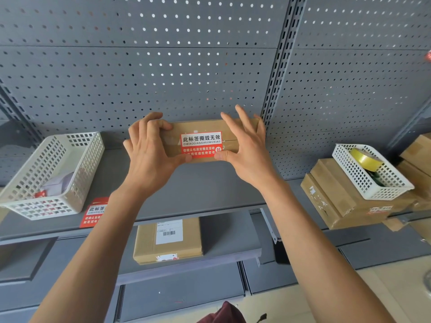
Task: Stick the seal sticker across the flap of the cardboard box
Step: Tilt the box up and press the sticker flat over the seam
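Observation:
A flat brown cardboard box [235, 129] stands on the grey shelf against the pegboard, its front face turned towards me. A red and white seal sticker [201, 143] lies across the flap seam in the middle of that face. My left hand [149, 148] grips the box's left end, fingers curled over its top and thumb on the sticker's lower left corner. My right hand [247, 148] holds the right part, thumb pressing the sticker's lower right corner, fingers spread upward over the box.
A white basket [86, 155] sits at the left with a red sticker sheet [94, 212] beside it. At the right, a white basket [349, 173] holding a yellow tape roll [365, 158] rests on stacked cardboard boxes [331, 201]. A labelled box [168, 241] lies on the lower shelf.

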Demonstrator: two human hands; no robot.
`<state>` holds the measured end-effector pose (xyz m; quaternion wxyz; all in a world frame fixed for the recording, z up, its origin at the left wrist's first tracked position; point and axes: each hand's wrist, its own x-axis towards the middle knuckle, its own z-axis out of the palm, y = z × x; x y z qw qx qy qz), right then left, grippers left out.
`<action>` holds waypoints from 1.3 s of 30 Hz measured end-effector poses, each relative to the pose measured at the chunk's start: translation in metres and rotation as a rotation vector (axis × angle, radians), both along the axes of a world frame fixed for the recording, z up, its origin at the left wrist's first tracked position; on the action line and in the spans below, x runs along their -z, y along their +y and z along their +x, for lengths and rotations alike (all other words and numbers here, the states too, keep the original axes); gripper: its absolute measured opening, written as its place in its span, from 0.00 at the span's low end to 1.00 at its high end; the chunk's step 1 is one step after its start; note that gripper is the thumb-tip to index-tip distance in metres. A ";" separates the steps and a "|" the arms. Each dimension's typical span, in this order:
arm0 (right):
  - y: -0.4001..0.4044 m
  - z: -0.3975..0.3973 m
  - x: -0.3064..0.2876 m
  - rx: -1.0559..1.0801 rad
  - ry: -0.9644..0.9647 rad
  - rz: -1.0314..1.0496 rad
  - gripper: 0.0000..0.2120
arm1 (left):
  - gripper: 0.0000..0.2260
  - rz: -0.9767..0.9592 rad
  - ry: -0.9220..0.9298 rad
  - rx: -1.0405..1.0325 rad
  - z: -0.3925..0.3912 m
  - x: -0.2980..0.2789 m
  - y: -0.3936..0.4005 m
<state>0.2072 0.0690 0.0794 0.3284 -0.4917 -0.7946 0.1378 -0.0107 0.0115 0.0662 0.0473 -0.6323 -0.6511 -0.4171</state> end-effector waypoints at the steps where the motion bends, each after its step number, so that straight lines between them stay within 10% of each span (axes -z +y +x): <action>1: 0.000 0.000 0.000 -0.002 -0.003 0.001 0.41 | 0.35 0.000 -0.003 0.005 -0.001 0.000 0.000; 39: -0.003 -0.001 -0.002 0.000 -0.033 -0.038 0.43 | 0.36 0.003 -0.019 -0.002 0.000 0.000 -0.002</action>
